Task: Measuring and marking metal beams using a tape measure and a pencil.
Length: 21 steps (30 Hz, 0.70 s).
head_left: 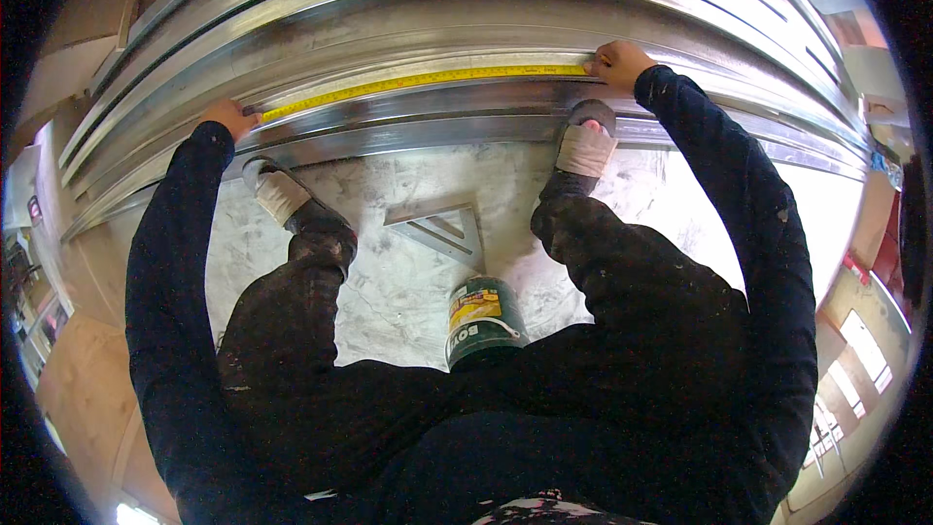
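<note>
Head view: single fisheye, looking steeply down.
Lens sits close above the wearer's dark-clothed torso [466,457], facing across smudged white floor [394,306] to long silvery metal profiles [437,102] farther off.

Yellow tape measure [428,80] extended along metal channels [408,126].
Left hand [229,118] at one end, right hand [622,65] at other; triangular square [465,238] on floor [389,311].

A flat yellow measuring tape [428,80] lies along long silver metal channels [418,126], bare left hand [229,119] at its left end, bare right hand [620,66] opposite. Nearer, on the smooth white floor [374,301], a grey triangular square [468,233] lies just beyond a green cylindrical bucket [486,319].
</note>
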Motion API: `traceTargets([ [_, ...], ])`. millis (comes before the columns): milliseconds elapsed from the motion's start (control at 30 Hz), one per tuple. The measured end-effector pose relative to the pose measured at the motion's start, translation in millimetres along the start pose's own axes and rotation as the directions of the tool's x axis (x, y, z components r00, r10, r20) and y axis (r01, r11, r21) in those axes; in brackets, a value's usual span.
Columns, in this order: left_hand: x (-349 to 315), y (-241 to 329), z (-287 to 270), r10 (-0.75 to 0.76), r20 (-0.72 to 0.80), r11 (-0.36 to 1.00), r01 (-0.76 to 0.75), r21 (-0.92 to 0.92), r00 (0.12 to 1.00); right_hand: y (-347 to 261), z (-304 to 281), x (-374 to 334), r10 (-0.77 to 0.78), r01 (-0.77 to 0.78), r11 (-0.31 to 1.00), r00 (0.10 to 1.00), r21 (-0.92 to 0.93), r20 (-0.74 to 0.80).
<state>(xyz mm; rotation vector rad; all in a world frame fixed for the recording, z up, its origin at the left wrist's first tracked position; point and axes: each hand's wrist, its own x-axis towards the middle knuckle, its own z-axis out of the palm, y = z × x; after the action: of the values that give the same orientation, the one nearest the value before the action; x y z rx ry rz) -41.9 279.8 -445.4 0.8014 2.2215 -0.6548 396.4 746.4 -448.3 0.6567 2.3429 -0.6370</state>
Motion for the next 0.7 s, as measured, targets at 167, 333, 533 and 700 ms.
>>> traceTargets([
  [167, 16, -15, 18, 0.03, -0.024, 0.997, -0.029, 0.068, 0.999, -1, 1, 1, -0.002, 0.002, 1.0, 1.0, 0.015, -0.019],
  [333, 17, -15, 23, 0.025, -0.067, 0.995, -0.019, 0.094, 0.997, 5, 3, 4, -0.008, 0.008, 0.999, 1.0, 0.038, -0.015],
  [533, 6, -1, 7, -0.018, -0.002, 0.998, 0.019, 0.066, 1.0, 12, 8, 8, -0.048, 0.047, 0.998, 0.998, -0.03, -0.045],
  [700, 18, -24, 35, 0.009, -0.109, 0.993, 0.004, 0.119, 0.994, 3, 4, 6, -0.08, 0.08, 0.997, 0.995, 0.005, -0.064],
])
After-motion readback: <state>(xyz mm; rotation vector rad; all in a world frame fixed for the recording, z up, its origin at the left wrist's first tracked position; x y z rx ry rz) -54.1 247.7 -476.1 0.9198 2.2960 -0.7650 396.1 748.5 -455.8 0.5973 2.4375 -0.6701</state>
